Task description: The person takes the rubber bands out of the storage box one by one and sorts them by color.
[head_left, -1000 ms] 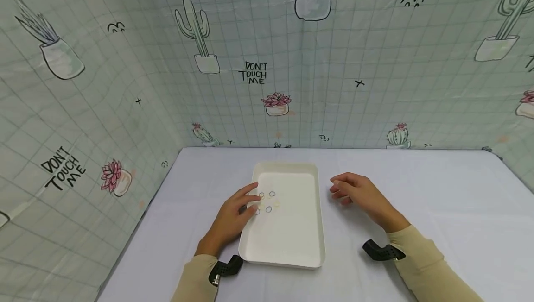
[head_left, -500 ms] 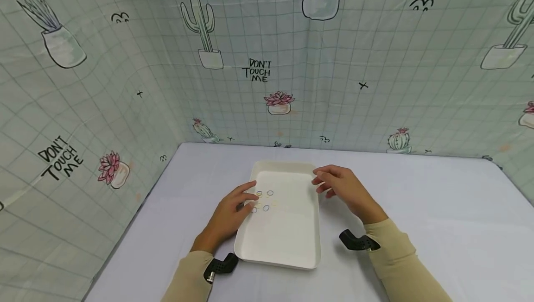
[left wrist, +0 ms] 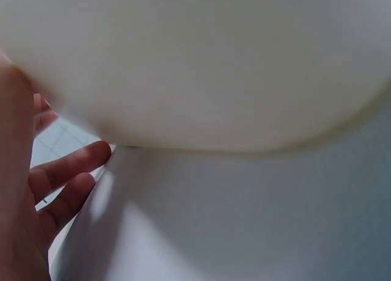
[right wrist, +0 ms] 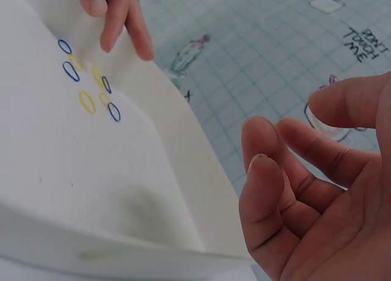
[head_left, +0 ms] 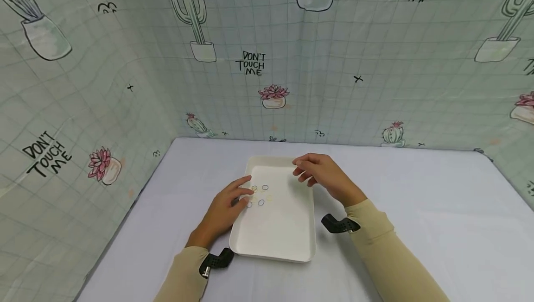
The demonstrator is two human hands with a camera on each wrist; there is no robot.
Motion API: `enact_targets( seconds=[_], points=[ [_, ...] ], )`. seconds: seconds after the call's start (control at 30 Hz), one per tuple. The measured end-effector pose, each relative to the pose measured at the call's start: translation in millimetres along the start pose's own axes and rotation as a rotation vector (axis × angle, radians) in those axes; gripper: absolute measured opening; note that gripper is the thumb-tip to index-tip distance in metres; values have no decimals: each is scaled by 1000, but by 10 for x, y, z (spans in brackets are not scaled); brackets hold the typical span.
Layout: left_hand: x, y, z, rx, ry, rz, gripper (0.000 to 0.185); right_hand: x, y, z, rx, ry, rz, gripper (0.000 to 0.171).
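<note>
**Light Touch Called For Over Tray of Tiny Rings**

At left, a person's left hand (head_left: pixel 223 210) lies at the near-left wall of a white tray (head_left: pixel 273 235), fingers spread and pinching nothing; whether they press on the wall cannot be told. The steadying job seems to want a calm, light hold, since a nudge could slide the thin rings about.

Just right of those fingertips, on the tray floor, sit small blue rings (right wrist: pixel 78 79) and yellow rings (right wrist: pixel 93 110), bunched close; which ones overlap is hard to tell. Rings this slight probably call for a fingertip pinch at the rim, taking one from the cluster's outer side so that its neighbors stay put.

At right, the right hand (head_left: pixel 324 175) hovers above the tray's far-right part, up and to the right of the cluster, fingers loosely bent, gripping nothing. The forearm slants in from the lower right. A low, slow approach, clear of the left fingers, looks wisest.
</note>
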State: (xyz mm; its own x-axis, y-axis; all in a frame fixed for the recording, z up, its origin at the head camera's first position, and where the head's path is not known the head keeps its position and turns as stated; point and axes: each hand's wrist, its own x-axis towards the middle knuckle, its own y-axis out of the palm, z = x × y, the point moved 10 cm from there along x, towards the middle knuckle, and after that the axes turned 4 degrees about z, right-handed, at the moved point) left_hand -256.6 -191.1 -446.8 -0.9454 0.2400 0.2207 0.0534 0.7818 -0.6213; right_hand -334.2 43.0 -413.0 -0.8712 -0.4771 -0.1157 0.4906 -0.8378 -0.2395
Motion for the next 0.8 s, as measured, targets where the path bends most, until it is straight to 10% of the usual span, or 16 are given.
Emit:
enact_targets(
  seconds=[0.8],
  points=[
    [62, -12, 36, -14, -18, 31, 21, 417, 548, -31, -126, 34, 148, 36]
  ],
)
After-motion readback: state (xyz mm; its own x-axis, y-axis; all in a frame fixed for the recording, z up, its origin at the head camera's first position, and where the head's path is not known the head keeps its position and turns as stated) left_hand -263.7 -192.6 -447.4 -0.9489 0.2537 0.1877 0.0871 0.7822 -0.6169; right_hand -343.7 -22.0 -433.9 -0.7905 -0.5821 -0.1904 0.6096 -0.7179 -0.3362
